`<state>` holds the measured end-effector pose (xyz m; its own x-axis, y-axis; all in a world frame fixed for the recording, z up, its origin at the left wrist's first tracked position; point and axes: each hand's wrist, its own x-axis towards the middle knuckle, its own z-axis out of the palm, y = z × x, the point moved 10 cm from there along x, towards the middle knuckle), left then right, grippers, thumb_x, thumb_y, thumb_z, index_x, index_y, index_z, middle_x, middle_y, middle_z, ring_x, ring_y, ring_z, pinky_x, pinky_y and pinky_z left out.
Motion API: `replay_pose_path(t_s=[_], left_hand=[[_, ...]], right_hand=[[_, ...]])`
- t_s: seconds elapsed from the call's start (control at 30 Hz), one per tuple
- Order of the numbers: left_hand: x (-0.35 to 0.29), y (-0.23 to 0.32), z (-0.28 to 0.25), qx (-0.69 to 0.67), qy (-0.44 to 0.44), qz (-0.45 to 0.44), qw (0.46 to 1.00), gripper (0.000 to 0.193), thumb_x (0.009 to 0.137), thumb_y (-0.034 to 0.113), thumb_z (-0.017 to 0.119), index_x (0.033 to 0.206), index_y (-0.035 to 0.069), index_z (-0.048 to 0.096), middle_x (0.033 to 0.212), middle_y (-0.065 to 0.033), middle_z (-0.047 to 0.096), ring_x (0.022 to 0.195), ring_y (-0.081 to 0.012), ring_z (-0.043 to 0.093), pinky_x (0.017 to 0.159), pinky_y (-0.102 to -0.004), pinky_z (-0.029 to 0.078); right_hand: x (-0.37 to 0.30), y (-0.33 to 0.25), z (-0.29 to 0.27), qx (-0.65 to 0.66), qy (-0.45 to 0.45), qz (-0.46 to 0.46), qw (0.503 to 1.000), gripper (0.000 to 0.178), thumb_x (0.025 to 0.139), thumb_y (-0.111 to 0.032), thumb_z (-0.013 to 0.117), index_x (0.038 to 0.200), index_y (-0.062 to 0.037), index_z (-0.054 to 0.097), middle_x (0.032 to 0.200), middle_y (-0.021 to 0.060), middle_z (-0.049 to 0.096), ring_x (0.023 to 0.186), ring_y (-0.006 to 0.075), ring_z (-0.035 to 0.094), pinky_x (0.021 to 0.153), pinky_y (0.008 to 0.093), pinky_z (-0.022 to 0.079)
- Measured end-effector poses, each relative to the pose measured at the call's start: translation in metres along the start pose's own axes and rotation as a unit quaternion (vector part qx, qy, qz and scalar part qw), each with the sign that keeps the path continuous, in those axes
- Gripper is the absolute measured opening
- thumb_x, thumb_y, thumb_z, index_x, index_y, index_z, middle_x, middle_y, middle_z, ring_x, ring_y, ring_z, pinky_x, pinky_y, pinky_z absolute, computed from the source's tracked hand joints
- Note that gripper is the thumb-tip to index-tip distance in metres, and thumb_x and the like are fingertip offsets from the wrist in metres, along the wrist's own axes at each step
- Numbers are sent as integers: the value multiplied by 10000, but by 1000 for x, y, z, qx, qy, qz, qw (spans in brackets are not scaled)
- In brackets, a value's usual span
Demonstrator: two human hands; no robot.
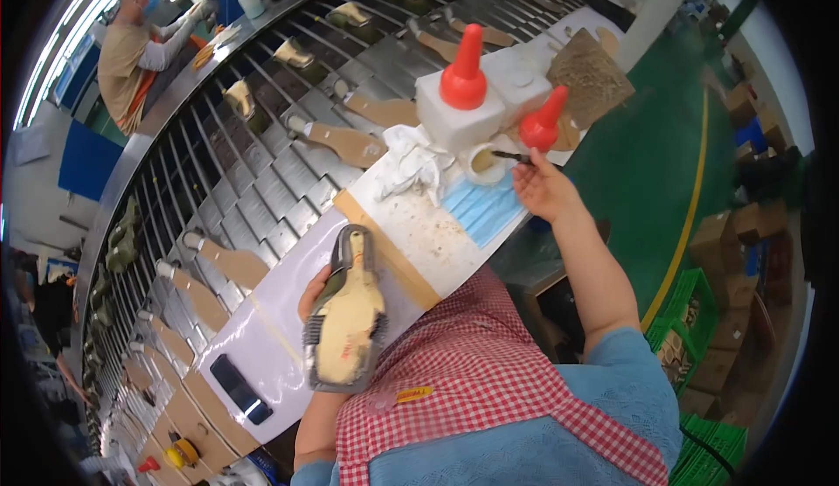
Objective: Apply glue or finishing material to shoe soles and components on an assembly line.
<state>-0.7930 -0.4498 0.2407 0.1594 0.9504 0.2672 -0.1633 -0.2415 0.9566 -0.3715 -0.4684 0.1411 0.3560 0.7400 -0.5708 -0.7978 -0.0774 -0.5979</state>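
Factory line: slatted conveyor (262,171) carrying shoe lasts, white bench (419,224) alongside it. Left hand (316,298) grips an upturned shoe (348,320), sole up, over the bench's near edge. Right hand (544,189) pinches a small brush (509,156), tip in the glue cup (482,163) at the far end. Best: load lightly, wipe on the rim. Crumpled rag (411,164), red-nozzle bottles (463,71), blue mask (482,208) crowd the cup; phone (239,388) at the left end.

A worker's left hand (316,298) grips an upturned shoe (346,324) at a conveyor bench (288,250). The right hand (544,190) dips a brush (509,156) into a small glue pot (483,163) beside two red-capped bottles (463,73).
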Motion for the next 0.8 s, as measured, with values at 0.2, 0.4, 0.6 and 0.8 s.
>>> replay_pose_path(t_s=[0.2, 0.4, 0.6, 0.8], left_hand=[[-13, -23, 6, -71, 6, 80, 994, 760, 697, -43, 739, 1316, 60, 310, 1357, -200, 362, 1175, -296, 502, 958, -373, 474], [-22, -43, 10, 13, -8, 79, 997, 617, 778, 11, 674, 1302, 67, 353, 1381, -145, 356, 1160, -298, 519, 943, -391, 493], [-29, -56, 2, 60, 16, 46, 997, 406, 892, 166, 513, 1276, 87, 407, 1298, -133, 454, 1136, -278, 543, 918, -390, 498], [-33, -54, 0, 114, 27, 65, 991, 360, 929, 245, 443, 1255, 92, 444, 1237, -139, 516, 1124, -262, 549, 920, -374, 485]], right_hand=[[-31, -42, 9, 41, -160, -58, 984, 178, 915, -142, 578, 1048, -28, 614, 942, 139, 677, 932, 241, 652, 815, 401, 538], [-130, -26, 106, -117, -220, -191, 949, 190, 907, -134, 589, 1041, -5, 547, 975, 124, 636, 912, 187, 634, 836, 347, 519], [-219, 61, 191, -287, -360, -194, 866, 234, 737, 43, 695, 954, 20, 611, 995, 175, 642, 941, 218, 628, 853, 319, 492], [-228, 96, 207, -422, -393, -227, 784, 184, 732, 2, 725, 892, 7, 634, 929, 148, 660, 855, 196, 642, 737, 289, 499]])
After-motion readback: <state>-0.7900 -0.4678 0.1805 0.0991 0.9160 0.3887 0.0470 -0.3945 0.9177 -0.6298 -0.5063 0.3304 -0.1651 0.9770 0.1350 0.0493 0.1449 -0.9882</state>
